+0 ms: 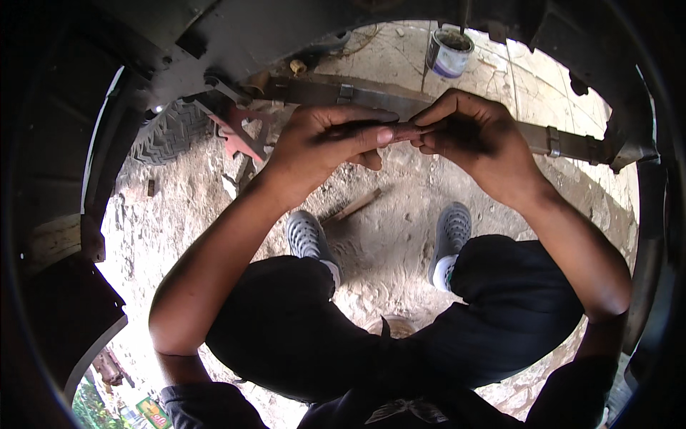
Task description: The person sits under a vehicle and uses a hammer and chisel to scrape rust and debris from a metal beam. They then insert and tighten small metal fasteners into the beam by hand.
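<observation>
A small rusty brown piece (406,132) is held between both hands in front of a dark metal bar (575,146) that spans the view. My left hand (330,139) is closed on the piece's left end, its thumb lying along it and its fingertips curled. My right hand (480,143) pinches the right end, with thumb and curled fingers dark with grime. Both forearms come up from the lower corners over my bent knees. What exactly the piece is cannot be made out.
Dark vehicle body panels (164,43) arch around me. A red bracket (239,136) and treaded tyre (168,136) are at left. An open paint can (449,61) stands behind the bar. A wooden stick (357,204) lies on the dirty ground between my grey shoes (307,236).
</observation>
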Action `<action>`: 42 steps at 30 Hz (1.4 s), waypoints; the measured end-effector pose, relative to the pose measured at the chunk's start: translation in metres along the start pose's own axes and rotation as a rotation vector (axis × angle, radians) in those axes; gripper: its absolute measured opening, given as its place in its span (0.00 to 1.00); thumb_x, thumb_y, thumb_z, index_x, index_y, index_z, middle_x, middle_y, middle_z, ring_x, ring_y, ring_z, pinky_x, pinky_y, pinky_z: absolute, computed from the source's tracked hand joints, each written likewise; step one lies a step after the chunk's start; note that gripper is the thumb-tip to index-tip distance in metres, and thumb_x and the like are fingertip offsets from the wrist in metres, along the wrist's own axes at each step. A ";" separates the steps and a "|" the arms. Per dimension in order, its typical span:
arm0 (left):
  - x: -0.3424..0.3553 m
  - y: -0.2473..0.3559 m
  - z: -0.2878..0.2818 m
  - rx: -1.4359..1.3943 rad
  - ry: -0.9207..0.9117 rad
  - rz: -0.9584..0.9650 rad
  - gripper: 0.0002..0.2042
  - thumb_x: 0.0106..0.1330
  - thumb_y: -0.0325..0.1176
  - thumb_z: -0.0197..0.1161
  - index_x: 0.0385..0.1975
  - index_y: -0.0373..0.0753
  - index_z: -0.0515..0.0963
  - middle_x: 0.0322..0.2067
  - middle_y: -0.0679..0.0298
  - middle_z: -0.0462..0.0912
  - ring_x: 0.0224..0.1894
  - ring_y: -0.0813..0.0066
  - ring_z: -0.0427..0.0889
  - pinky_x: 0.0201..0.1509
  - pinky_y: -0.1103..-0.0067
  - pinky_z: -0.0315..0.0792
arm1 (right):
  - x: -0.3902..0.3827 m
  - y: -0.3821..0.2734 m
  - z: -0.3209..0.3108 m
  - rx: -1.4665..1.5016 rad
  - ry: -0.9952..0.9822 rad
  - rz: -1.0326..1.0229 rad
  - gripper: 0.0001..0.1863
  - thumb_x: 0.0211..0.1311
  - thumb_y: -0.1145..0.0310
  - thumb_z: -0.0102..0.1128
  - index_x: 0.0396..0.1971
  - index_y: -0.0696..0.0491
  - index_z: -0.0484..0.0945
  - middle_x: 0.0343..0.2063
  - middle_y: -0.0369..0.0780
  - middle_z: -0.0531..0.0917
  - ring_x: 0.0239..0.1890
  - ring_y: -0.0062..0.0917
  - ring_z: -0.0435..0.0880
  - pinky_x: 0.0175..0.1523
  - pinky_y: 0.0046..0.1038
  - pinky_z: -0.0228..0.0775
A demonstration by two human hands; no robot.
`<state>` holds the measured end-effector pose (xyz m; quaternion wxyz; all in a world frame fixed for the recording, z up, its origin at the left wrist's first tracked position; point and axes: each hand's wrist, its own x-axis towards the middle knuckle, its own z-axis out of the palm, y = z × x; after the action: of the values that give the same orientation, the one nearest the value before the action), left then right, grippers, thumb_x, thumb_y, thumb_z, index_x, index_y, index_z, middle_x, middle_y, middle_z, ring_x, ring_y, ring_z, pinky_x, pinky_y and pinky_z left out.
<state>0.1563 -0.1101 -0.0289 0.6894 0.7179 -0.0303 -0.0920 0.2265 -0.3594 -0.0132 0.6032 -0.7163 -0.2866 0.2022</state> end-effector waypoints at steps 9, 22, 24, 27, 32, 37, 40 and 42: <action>-0.009 0.015 -0.009 -0.107 -0.017 -0.029 0.18 0.73 0.33 0.68 0.58 0.29 0.81 0.51 0.49 0.88 0.51 0.64 0.89 0.52 0.70 0.87 | 0.001 -0.016 0.003 0.119 0.021 0.015 0.09 0.67 0.78 0.71 0.46 0.60 0.86 0.41 0.40 0.90 0.45 0.19 0.88 0.54 0.23 0.82; -0.009 0.020 0.009 -0.269 0.035 0.012 0.12 0.69 0.28 0.74 0.47 0.28 0.86 0.41 0.53 0.91 0.35 0.71 0.91 0.41 0.76 0.90 | 0.005 -0.026 -0.008 0.266 -0.088 0.140 0.18 0.64 0.79 0.73 0.53 0.60 0.81 0.43 0.43 0.90 0.44 0.23 0.88 0.49 0.26 0.82; -0.012 0.022 0.008 -0.187 0.014 0.043 0.11 0.69 0.27 0.73 0.46 0.27 0.86 0.40 0.53 0.91 0.35 0.72 0.91 0.41 0.76 0.90 | 0.004 -0.033 -0.012 0.243 -0.117 0.140 0.18 0.64 0.79 0.73 0.53 0.59 0.81 0.43 0.42 0.90 0.43 0.22 0.88 0.49 0.26 0.82; -0.012 0.033 0.014 -0.078 -0.006 0.126 0.10 0.69 0.27 0.73 0.45 0.27 0.87 0.39 0.54 0.91 0.34 0.72 0.92 0.40 0.77 0.89 | 0.001 -0.027 -0.011 0.249 -0.139 0.135 0.17 0.65 0.80 0.71 0.53 0.58 0.83 0.43 0.40 0.90 0.43 0.20 0.88 0.49 0.23 0.82; -0.013 0.031 0.018 -0.042 0.007 0.037 0.10 0.68 0.26 0.74 0.45 0.27 0.87 0.38 0.53 0.92 0.35 0.71 0.92 0.40 0.77 0.89 | -0.005 -0.033 -0.005 0.214 -0.163 0.168 0.15 0.65 0.77 0.73 0.51 0.57 0.84 0.41 0.39 0.90 0.41 0.19 0.88 0.52 0.22 0.82; -0.014 0.021 0.011 -0.202 -0.118 0.089 0.16 0.68 0.25 0.73 0.53 0.25 0.83 0.43 0.50 0.91 0.40 0.64 0.93 0.49 0.71 0.90 | -0.004 -0.040 -0.023 -0.032 -0.212 0.098 0.14 0.64 0.73 0.76 0.47 0.58 0.87 0.39 0.39 0.90 0.37 0.17 0.86 0.45 0.21 0.79; -0.014 0.022 0.016 -0.180 -0.170 0.124 0.18 0.68 0.24 0.72 0.55 0.24 0.81 0.44 0.48 0.90 0.43 0.62 0.93 0.51 0.69 0.90 | -0.008 -0.042 -0.030 -0.011 -0.219 0.093 0.12 0.67 0.73 0.74 0.48 0.57 0.88 0.37 0.37 0.90 0.36 0.16 0.84 0.41 0.21 0.77; -0.013 0.028 0.015 -0.141 -0.195 0.093 0.18 0.68 0.23 0.72 0.55 0.23 0.81 0.43 0.47 0.90 0.45 0.61 0.92 0.51 0.69 0.91 | -0.010 -0.042 -0.029 -0.027 -0.250 0.125 0.11 0.69 0.73 0.71 0.49 0.57 0.88 0.37 0.37 0.90 0.36 0.16 0.84 0.42 0.22 0.78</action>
<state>0.1429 -0.1242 -0.0004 0.7354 0.6532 -0.1241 -0.1311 0.2307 -0.3827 0.0334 0.5392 -0.7100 -0.3173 0.3232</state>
